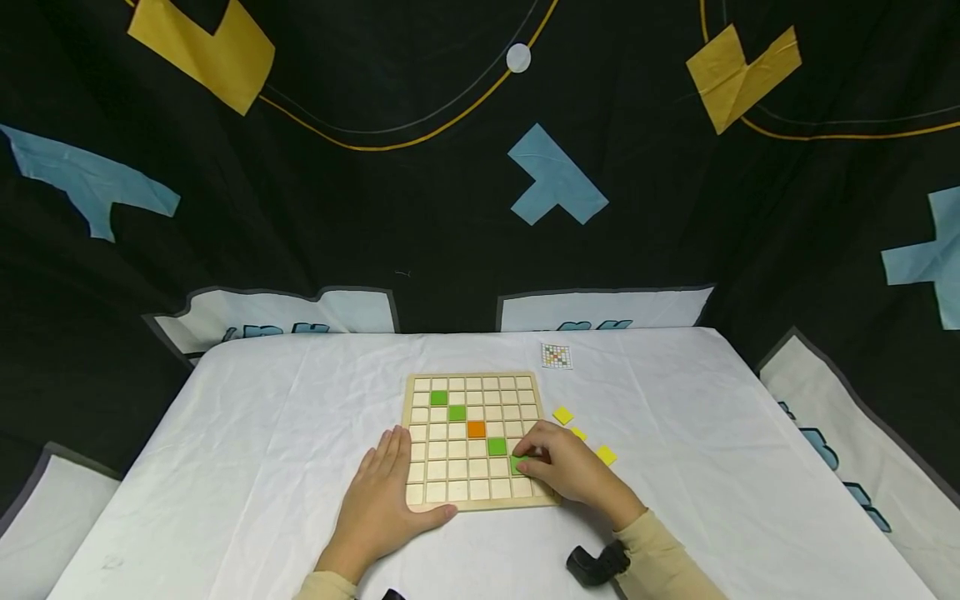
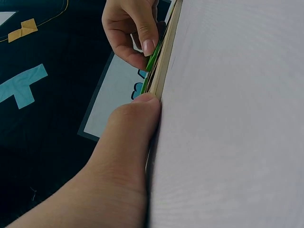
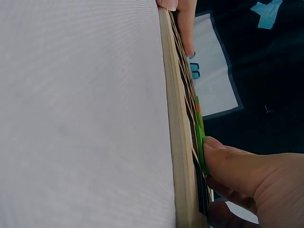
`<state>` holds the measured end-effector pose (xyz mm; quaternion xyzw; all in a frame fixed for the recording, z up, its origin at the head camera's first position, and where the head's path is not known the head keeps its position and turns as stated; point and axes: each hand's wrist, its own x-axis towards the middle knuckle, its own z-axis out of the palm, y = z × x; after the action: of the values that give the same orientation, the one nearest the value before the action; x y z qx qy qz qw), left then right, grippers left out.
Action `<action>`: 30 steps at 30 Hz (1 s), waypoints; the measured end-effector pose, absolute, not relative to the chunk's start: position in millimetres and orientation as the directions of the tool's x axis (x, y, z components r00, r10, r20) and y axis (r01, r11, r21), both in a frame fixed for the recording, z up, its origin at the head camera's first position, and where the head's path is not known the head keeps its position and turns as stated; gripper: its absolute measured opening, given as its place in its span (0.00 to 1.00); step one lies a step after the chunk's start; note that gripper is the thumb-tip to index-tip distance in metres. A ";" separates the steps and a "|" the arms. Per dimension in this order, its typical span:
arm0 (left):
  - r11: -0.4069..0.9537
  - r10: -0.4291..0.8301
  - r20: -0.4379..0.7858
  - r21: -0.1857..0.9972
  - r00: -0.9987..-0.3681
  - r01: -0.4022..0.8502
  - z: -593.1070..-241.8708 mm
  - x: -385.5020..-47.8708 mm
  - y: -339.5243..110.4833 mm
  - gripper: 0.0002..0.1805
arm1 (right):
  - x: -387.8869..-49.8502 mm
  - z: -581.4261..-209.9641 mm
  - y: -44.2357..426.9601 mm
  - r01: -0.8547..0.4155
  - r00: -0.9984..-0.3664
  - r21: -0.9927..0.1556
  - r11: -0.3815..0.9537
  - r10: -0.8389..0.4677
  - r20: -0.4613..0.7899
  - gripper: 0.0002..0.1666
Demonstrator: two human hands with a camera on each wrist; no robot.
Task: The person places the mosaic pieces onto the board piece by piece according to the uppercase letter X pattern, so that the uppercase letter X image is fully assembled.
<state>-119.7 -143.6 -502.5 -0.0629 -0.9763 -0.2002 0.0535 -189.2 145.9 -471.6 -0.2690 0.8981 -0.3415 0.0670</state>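
A wooden grid board (image 1: 495, 505) lies on the white table. Along its left side and near corner rests my left hand (image 1: 381, 500), fingers straight, thumb on the front edge. Near the lower right of the grid, my right hand (image 1: 573, 468) pinches a green tile (image 3: 201, 154) between thumb and fingers. That tile stands tilted over its square in the right wrist view. Other green tiles (image 1: 438, 398) and one orange tile (image 1: 476, 429) form a diagonal across the grid. Some right-side squares are hidden behind the right hand.
Yellow tiles (image 1: 606, 455) lie right of the board, one partly covered by the right hand. A small printed grid card (image 1: 557, 357) sits beyond the board's far right corner. A black curtain (image 1: 450, 233) hangs behind the white cloth (image 1: 225, 467).
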 end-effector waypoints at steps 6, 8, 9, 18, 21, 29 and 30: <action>0.914 0.104 0.135 0.377 -0.985 0.149 -503.2 -120.4 -143.3 0.73 | -189.4 -470.9 146.2 -0.441 -0.846 -0.648 0.621 -0.528 0.071 0.05; 0.914 0.104 0.137 0.377 -0.985 0.149 -503.7 -120.6 -143.3 0.73 | -189.3 -469.9 146.2 -0.443 -0.846 -0.645 0.622 -0.528 0.071 0.04; 0.914 0.103 0.137 0.379 -0.985 0.148 -503.8 -120.6 -143.3 0.73 | -189.2 -469.3 146.3 -0.446 -0.845 -0.641 0.625 -0.530 0.072 0.04; 0.911 0.097 0.135 0.387 -0.986 0.143 -503.0 -119.5 -143.5 0.74 | -185.4 -460.9 155.5 -0.536 -0.777 -0.574 0.620 -0.627 0.048 0.13; 0.911 0.097 0.141 0.385 -0.985 0.145 -502.8 -119.2 -143.9 0.73 | -185.3 -461.1 158.4 -0.523 -0.782 -0.596 0.610 -0.622 0.049 0.11; 0.910 0.097 0.144 0.388 -0.985 0.147 -502.9 -119.2 -143.8 0.73 | -196.6 -467.0 166.1 -0.363 -0.928 -0.544 0.756 -0.350 0.132 0.07; 0.910 0.097 0.141 0.389 -0.985 0.145 -503.1 -119.5 -144.1 0.73 | -199.2 -467.8 167.2 -0.324 -0.945 -0.522 0.789 -0.292 0.145 0.08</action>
<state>-119.5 -144.1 -503.1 -0.0622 -0.9754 -0.2031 0.0595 -199.2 167.2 -467.8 -0.1631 0.9453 -0.2812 -0.0283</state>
